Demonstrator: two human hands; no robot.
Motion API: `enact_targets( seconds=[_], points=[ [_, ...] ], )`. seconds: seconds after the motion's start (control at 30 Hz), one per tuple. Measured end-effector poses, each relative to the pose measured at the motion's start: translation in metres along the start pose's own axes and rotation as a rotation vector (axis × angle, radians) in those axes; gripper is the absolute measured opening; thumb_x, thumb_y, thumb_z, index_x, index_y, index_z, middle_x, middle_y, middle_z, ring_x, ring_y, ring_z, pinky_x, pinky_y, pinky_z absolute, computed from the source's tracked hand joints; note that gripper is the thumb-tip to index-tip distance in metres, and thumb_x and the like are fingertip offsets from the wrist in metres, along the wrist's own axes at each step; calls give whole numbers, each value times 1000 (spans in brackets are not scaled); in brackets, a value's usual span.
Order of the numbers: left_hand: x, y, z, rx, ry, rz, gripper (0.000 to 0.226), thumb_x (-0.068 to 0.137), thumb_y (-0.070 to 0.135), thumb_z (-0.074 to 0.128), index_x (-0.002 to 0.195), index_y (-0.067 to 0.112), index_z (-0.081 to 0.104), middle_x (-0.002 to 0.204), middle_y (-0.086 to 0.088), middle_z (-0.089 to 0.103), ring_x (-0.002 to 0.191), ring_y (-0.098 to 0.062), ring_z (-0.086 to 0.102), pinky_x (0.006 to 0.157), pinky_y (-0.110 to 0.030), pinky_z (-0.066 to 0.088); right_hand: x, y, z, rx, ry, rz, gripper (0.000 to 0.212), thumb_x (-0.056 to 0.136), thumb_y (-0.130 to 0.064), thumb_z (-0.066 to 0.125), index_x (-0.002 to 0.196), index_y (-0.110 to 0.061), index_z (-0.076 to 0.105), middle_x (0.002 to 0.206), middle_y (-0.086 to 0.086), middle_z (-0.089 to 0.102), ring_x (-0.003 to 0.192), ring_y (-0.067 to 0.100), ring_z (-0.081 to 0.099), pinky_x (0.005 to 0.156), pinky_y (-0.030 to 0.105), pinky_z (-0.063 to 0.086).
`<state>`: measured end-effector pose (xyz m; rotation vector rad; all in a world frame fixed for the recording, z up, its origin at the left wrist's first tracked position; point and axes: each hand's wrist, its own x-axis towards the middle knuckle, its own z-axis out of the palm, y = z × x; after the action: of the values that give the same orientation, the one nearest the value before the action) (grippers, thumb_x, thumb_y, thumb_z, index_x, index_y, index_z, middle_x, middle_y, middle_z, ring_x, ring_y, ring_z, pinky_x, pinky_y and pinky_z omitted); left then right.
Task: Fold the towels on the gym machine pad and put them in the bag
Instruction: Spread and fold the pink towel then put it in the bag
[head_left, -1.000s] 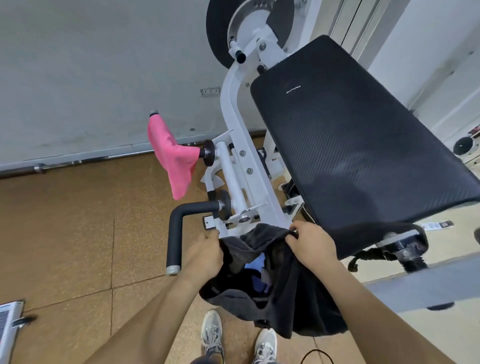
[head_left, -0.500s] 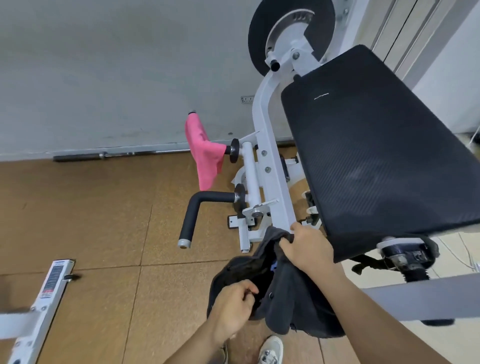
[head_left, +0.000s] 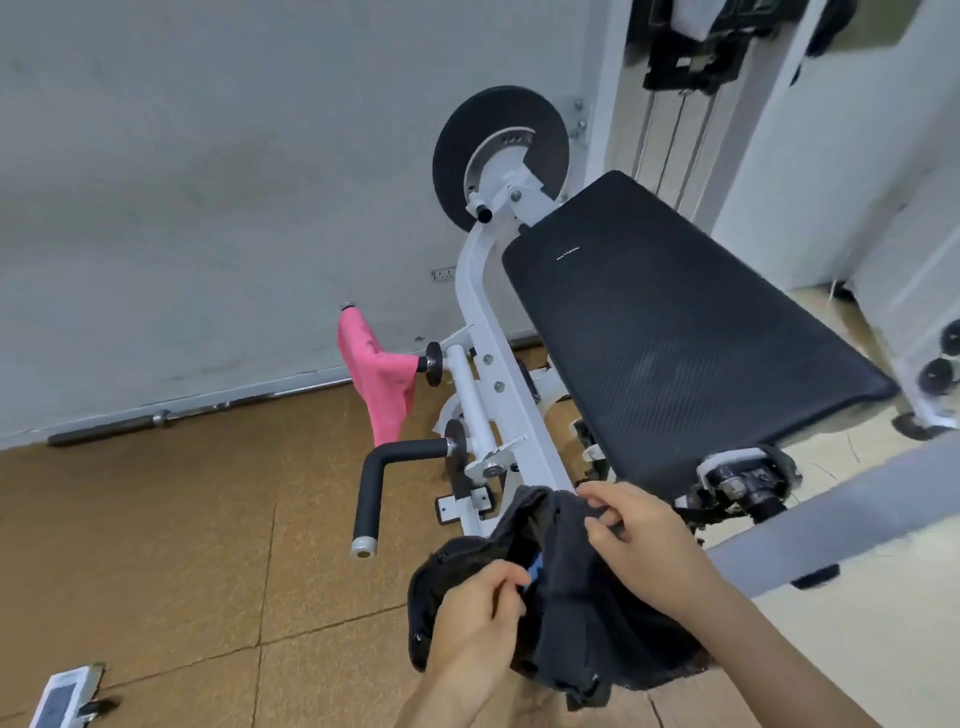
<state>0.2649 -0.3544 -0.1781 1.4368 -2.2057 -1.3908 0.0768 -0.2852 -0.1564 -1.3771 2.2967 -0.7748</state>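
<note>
Going across: in the lower left a steel bar (head_left: 156, 418) lies on the floor (head_left: 156, 545), nothing to do with the job. Centre-left, the pink towel (head_left: 382, 379) is draped over the machine's top handle (head_left: 347, 306). It hangs loose and unfolded, well apart from both hands, so I'd say that one hasn't been dealt with yet. Just below it the lower handle (head_left: 371, 493) sticks out bare. Bottom middle is where the action is. The left hand (head_left: 478, 618) has its fingers curled round the near rim of the dark bag (head_left: 571, 613), and the right hand (head_left: 639, 540) pinches the far rim between thumb and fingers, up by the near edge of the pad. So both hands are full of bag, and it hangs in the air between them rather than sitting on anything. My guess is they grip opposite rims to keep the mouth spread, since floppy fabric would flop closed otherwise. A bit of blue cloth (head_left: 535, 564) peeks out of the opening right by the left fingertips, probably a towel already packed, but I can't be sure. On the right half of the frame the big black pad (head_left: 675, 332) slopes toward the upper right with no towel on it, so the pink one would need to go there for folding.
</note>
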Motion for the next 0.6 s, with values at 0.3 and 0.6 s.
enact_targets(
  seconds=[0.3,0.6],
  points=[
    [-35,74,-20,-36,-19,409,29,96,17,50,93,41,66,83,26,63,81,7,56,71,-10,41,-72,-37,-97,-35,305,76,26,94,-17,57,118,-24,66,99,-12,68,91,6,63,84,29,54],
    [-58,192,-11,85,12,766,28,96,16,49,95,39,64,82,19,60,81,0,54,68,-15,42,-114,-40,-213,-131,563,-31,31,91,-19,59,119,-32,64,98,-23,61,93,2,58,81,25,51]
  ],
)
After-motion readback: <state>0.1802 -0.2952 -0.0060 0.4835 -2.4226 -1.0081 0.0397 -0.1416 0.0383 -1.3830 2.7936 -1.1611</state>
